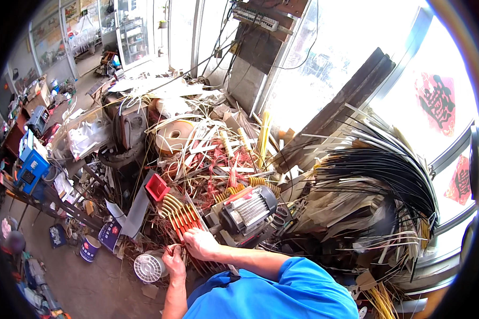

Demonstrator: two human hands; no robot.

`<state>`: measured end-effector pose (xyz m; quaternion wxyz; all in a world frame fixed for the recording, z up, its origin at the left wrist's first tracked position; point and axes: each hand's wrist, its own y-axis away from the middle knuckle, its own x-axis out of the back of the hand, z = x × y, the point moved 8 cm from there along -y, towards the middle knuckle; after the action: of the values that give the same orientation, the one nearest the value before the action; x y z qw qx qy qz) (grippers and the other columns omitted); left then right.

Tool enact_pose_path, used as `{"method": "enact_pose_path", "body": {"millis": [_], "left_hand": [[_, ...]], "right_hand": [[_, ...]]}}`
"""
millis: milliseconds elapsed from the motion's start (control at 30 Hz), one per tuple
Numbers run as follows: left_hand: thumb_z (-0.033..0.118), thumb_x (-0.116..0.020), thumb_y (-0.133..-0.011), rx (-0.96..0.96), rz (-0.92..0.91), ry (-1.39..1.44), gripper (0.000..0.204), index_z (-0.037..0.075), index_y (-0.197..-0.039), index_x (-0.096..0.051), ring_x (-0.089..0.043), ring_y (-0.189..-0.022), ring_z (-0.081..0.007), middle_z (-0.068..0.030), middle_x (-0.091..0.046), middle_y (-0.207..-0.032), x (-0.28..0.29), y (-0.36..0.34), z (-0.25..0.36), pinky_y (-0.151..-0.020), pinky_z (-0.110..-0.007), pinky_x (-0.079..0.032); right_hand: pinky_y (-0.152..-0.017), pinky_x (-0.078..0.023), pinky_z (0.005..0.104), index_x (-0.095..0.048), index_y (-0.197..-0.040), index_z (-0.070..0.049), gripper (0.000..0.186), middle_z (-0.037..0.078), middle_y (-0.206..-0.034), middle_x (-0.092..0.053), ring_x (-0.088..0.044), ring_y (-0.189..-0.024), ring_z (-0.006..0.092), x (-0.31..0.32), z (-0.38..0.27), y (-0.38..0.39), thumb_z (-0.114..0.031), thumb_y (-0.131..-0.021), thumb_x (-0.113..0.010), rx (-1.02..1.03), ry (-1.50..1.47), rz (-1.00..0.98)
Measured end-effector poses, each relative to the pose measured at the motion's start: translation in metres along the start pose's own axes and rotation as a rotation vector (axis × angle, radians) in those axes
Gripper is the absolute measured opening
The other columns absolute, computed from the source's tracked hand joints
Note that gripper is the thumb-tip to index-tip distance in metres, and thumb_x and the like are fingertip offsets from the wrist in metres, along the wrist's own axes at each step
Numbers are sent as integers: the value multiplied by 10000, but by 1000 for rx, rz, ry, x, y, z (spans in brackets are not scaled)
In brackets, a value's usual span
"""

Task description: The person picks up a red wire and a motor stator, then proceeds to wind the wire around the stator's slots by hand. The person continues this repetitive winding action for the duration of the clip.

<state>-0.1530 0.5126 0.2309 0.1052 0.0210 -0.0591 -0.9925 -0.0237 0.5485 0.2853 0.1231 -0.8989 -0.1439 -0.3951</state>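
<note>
- Electric motor (248, 208) — ribbed metal housing, dull grey, with a black matt end cap.
- Sleeved wires (182, 217) under the right hand (199, 243) — smooth orange and yellow tubing, slightly glossy.
- Fan cover (148, 267) — white plastic, matt.
- Tape roll (174, 136) — tan paper, matt.
- Black strips (388, 170) — thin, smooth, faintly shiny.
- Sleeve (282, 295) — blue cloth, soft and matt.

A cluttered workbench (143, 204) is seen heaped with a grey electric motor (247, 210), a row of orange and yellow sleeved coils (178, 215), a red tray (157, 187), a cardboard-coloured tape roll (174, 135) and tangled insulation strips (218, 159).
</note>
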Motion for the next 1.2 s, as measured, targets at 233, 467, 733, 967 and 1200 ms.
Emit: {"method": "enact_pose_path", "body": {"millis": [233,467,733,967,1200], "left_hand": [[18,-592,-836,-403,-122,-495,35,-13,-841,-607,-590,-690,-363,-161,-583,-753,-17,9,48,-629,-411,-463],[143,-646,-921,162,-190,103,159,-13,-950,-661,-516,-694,-96,15,-586,-760,12,-17,-9,-650,-257,-431],[148,-650,-925,-9,-324,-33,150,-2,-927,-656,-497,-674,-34,41,-591,-781,-6,-25,-3,-612,-204,-410],[38,-617,-892,179,-105,71,90,-4,-814,-599,-494,-688,-57,12,-581,-747,-11,3,1,-636,-230,-425],[120,-565,-954,379,-249,223,142,16,-882,-631,-517,-739,-67,10,-605,-833,7,2,-19,-702,-238,-441]], "right_hand": [[-750,-468,409,-560,-774,-65,122,109,-873,-549,-544,-875,313,-3,-16,-21,-147,-703,-616,410,90,-81],[-778,-487,421,-576,-878,-45,166,132,-858,-581,-591,-851,333,-3,-2,-13,-168,-786,-639,258,26,-93],[-784,-468,413,-589,-882,-59,136,118,-867,-582,-589,-887,310,-7,-19,9,-164,-797,-583,278,113,-110],[-798,-438,390,-585,-839,-70,146,89,-921,-571,-556,-940,273,2,-14,-12,-205,-785,-574,331,197,-117],[-766,-458,431,-611,-884,-76,224,100,-878,-593,-584,-864,300,12,-15,-10,-184,-698,-675,274,152,-13]]}}
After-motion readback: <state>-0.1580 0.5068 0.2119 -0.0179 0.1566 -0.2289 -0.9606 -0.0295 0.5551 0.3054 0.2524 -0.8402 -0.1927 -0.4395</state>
